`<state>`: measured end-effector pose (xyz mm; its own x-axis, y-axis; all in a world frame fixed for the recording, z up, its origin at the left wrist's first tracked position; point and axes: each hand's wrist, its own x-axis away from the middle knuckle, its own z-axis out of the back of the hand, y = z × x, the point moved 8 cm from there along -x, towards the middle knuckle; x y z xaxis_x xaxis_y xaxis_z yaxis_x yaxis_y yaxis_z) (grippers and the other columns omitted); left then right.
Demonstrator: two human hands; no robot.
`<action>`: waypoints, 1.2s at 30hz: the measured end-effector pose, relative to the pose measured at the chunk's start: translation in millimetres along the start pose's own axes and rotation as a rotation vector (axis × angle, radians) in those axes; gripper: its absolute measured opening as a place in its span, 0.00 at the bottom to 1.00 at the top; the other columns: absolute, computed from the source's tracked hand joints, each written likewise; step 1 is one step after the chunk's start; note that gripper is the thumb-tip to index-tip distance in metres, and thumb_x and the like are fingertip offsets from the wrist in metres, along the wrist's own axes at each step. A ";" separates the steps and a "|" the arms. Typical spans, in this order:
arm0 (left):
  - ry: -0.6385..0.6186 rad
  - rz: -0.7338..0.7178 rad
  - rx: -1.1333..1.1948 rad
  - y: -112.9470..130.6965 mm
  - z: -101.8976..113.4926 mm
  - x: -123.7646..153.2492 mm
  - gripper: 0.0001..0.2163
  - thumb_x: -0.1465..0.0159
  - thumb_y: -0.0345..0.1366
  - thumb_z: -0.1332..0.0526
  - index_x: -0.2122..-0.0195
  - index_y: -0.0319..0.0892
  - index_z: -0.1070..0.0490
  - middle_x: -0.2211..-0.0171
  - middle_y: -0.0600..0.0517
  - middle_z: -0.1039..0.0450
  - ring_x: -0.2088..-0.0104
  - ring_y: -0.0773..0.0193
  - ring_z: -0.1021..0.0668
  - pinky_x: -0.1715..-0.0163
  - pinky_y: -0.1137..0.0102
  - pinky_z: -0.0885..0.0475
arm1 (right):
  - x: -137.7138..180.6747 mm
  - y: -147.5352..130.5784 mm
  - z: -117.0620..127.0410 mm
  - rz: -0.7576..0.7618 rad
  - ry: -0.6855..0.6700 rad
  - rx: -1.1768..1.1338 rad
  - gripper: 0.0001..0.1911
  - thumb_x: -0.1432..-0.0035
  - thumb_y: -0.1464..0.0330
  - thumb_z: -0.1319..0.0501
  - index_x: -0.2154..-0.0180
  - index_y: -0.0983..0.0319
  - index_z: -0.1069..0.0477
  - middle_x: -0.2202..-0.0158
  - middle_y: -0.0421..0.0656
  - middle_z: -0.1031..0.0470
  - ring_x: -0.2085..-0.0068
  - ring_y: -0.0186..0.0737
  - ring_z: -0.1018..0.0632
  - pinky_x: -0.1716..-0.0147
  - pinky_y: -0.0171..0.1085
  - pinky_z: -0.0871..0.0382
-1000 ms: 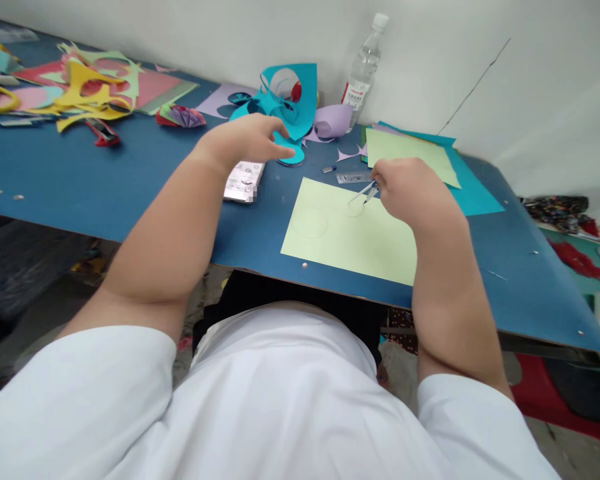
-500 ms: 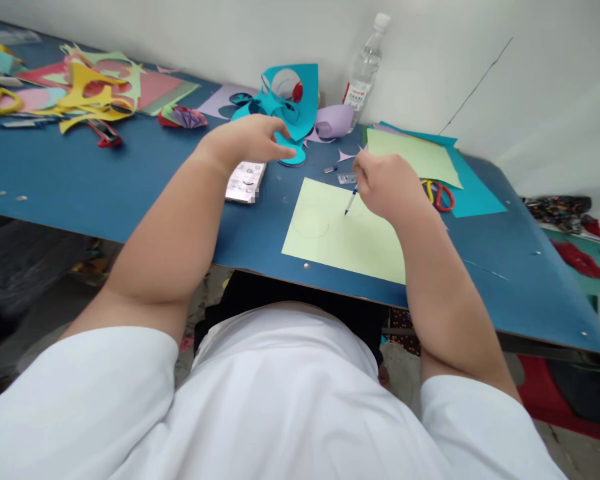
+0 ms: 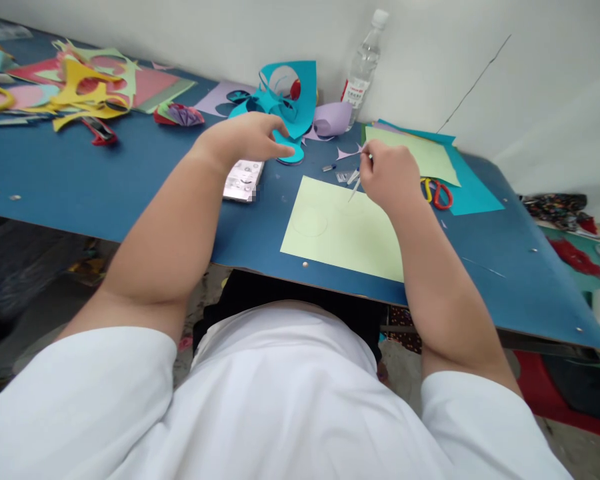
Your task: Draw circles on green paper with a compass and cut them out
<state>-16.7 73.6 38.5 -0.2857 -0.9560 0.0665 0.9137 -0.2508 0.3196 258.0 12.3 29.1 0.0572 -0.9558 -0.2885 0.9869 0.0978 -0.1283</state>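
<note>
My right hand (image 3: pixel 387 170) pinches the top of a drawing compass (image 3: pixel 353 187) whose thin legs point down at a pale green sheet (image 3: pixel 340 233). A faint pencilled circle (image 3: pixel 310 221) lies on the sheet's left part, and a fainter curve shows near the compass. My left hand (image 3: pixel 255 139) hangs over the far end of a phone (image 3: pixel 243 181) with its screen lit. Its thumb and fingers are apart, holding nothing. Blue paper discs (image 3: pixel 291 155) lie by its fingertips; whether they touch is unclear.
Blue cut paper (image 3: pixel 305 100), a purple paper curl (image 3: pixel 333 120) and a water bottle (image 3: pixel 364 70) stand along the wall. Red-and-yellow scissors (image 3: pixel 437 193) lie right of my hand, beside stacked sheets (image 3: pixel 475 197). Coloured scraps (image 3: pixel 80 80) and a cutter (image 3: pixel 100 131) lie left.
My right hand has turned the compass: its legs now show apart, with the thin metal one nearer me. My left hand stays almost still. The view has shifted slightly.
</note>
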 end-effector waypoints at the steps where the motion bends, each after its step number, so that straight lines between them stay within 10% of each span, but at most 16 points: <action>1: 0.003 0.001 -0.002 0.0 0.5 0.3 0.32 0.16 0.49 0.31 0.15 0.43 0.23 0.22 0.41 0.17 0.25 0.36 0.15 0.23 0.50 0.21 | -1.2 2.9 -0.8 -0.018 0.001 0.000 0.26 0.11 0.53 0.46 0.34 0.57 0.15 0.50 0.63 0.10 0.47 0.70 0.12 0.52 0.55 0.21; 25: 0.033 0.051 0.038 -7.0 8.7 4.0 0.30 0.15 0.50 0.29 0.16 0.45 0.21 0.24 0.43 0.15 0.29 0.40 0.13 0.23 0.49 0.20 | -14.6 -9.5 -20.9 0.239 0.044 -0.094 0.20 0.11 0.60 0.46 0.35 0.53 0.17 0.57 0.53 0.13 0.52 0.64 0.12 0.50 0.53 0.23; 31: 0.022 0.261 -0.046 -43.5 32.9 13.6 0.37 0.16 0.52 0.23 0.11 0.48 0.26 0.17 0.39 0.22 0.22 0.27 0.17 0.20 0.34 0.23 | 1.2 -12.5 -12.6 0.265 -0.033 -0.073 0.21 0.14 0.66 0.46 0.34 0.55 0.18 0.53 0.56 0.11 0.49 0.67 0.10 0.47 0.56 0.22; 36: -0.217 0.442 -0.002 -76.7 13.5 11.2 0.39 0.16 0.44 0.23 0.08 0.52 0.33 0.18 0.41 0.20 0.26 0.37 0.12 0.22 0.40 0.19 | 12.0 1.4 -3.9 0.277 -0.032 -0.125 0.20 0.13 0.61 0.45 0.35 0.53 0.16 0.51 0.57 0.09 0.49 0.71 0.10 0.47 0.60 0.21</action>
<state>-93.8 84.2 27.4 0.0764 -0.9171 0.3912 0.9615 0.1716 0.2145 259.4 2.0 21.8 0.3283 -0.8960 -0.2991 0.9069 0.3876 -0.1656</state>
